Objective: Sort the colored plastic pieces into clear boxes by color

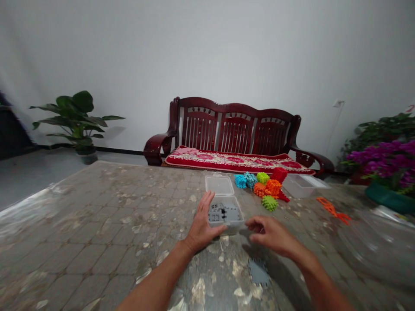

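Observation:
A small clear plastic box (231, 228) with its lid (219, 185) folded back stands on the table, holding grey interlocking plastic pieces (227, 212). My left hand (202, 224) grips the box's near left corner, fingers along the left wall and thumb across the front. Just right of the box, my right hand (267, 233) hovers with loosely curled fingers; a gap shows between thumb and forefinger, and I see nothing held there. On the table below it lies one flat grey piece (258, 272) with toothed edges.
Blue, green, orange and red toothed blocks (269, 203) cluster behind the box. Farther right are another clear container (298, 186), orange pieces (332, 209), a large clear plastic container (379, 242) and purple flowers (379, 160). A wooden bench (235, 129) stands beyond the table (97, 224).

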{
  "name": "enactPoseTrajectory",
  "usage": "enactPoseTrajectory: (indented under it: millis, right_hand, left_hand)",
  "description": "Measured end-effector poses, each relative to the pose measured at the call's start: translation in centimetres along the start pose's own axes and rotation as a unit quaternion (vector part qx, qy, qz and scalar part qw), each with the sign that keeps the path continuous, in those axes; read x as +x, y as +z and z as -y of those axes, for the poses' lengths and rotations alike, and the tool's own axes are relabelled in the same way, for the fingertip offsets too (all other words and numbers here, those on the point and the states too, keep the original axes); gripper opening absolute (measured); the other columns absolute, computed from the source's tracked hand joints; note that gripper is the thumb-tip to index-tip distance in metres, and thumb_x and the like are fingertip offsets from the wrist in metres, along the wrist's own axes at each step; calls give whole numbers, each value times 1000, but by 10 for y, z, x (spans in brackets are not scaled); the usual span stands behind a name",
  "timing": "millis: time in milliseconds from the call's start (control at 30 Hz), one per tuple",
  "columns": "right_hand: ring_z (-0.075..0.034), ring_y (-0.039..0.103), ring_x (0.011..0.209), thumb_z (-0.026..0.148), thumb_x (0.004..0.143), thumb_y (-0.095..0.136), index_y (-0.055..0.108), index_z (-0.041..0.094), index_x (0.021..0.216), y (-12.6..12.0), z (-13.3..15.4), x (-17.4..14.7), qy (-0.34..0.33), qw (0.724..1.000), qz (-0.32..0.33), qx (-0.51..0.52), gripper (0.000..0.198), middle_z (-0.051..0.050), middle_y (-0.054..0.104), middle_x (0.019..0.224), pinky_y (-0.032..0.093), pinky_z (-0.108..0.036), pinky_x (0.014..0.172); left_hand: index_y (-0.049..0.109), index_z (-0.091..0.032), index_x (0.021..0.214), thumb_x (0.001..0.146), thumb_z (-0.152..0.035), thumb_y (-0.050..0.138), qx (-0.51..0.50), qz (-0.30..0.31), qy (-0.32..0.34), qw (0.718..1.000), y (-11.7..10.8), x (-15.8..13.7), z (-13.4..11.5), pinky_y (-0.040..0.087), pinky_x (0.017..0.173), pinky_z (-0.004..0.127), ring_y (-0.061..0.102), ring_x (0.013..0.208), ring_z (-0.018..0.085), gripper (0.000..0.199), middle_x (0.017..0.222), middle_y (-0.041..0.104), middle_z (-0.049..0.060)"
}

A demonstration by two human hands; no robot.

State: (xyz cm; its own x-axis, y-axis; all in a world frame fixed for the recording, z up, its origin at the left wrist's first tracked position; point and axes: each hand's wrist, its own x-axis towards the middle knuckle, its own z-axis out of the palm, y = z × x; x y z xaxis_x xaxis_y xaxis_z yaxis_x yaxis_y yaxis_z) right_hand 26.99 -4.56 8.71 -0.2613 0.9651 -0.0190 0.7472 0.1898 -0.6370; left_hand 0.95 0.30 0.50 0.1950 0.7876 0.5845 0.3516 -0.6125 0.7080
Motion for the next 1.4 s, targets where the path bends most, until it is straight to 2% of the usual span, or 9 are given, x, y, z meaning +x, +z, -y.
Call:
enactPoseTrajectory:
  millis: [133,233,400,567,733,1000,1133,1300,1400]
  right_hand:
    - [-31,56,124,32,58,87,64,22,135,2,-8,-26,-82,983,158,-50,81,-10,63,133,45,-41,107]
    - [-33,52,128,35,58,88,64,22,137,8,-16,-33,-102,976,181,-67,83,-10,59,137,43,-41,110]
    - [-32,56,124,29,80,67,70,22,126,9,-43,-9,-38,998,23,-49,47,-10,67,126,40,-47,113]
    - [-34,56,123,33,73,72,71,21,118,5,-62,11,16,994,-74,-75,47,-11,68,126,42,-48,109]
    - [-32,62,105,30,72,71,70,18,94,10,-64,8,56,980,-88,-172,24,-13,69,106,46,-41,93]
    - [-26,68,94,22,76,61,63,23,108,19,-64,12,57,977,-162,-129,32,-5,74,101,46,-33,79]
    - [-26,68,96,22,84,49,66,23,96,20,-67,19,0,963,-247,-108,21,-8,74,97,49,-37,86]
    - [-28,66,114,22,70,60,70,21,114,26,-80,24,-25,979,-193,-66,45,-10,73,120,48,-43,104]
    - [-32,60,128,31,74,63,71,19,120,26,-90,25,1,977,-196,-83,48,-14,70,129,41,-48,115]
  left_hand:
    - [28,-23,158,73,-23,82,5,4,-2,1000,-1,1,-1,20,129,60,23,158,37,101,168,30,15]
    - [28,-23,158,73,-23,82,2,5,-1,1000,-1,1,-1,19,129,61,22,158,37,101,168,30,16]
    - [28,-24,158,73,-24,81,-4,6,0,1000,-2,1,1,18,129,61,22,158,37,101,167,30,16]
    - [26,-22,158,74,-25,81,-3,6,3,1000,-2,0,6,18,128,63,23,157,38,101,167,28,17]
    - [27,-24,159,73,-25,81,-14,3,-2,1000,-2,-1,7,18,129,61,22,157,37,102,168,28,15]
    - [29,-23,159,74,-26,81,-24,3,-3,1000,-2,-1,5,18,128,62,23,157,38,100,167,29,16]
    - [30,-23,158,73,-26,82,-30,-4,-4,1000,-1,-1,5,18,128,62,25,157,38,99,167,30,16]
    - [31,-24,158,70,-22,82,-39,-11,-17,999,0,-1,4,18,128,62,26,156,38,102,166,32,15]
    - [31,-24,158,69,-21,82,-46,-13,-26,999,0,-1,4,17,129,62,24,157,38,103,168,29,15]
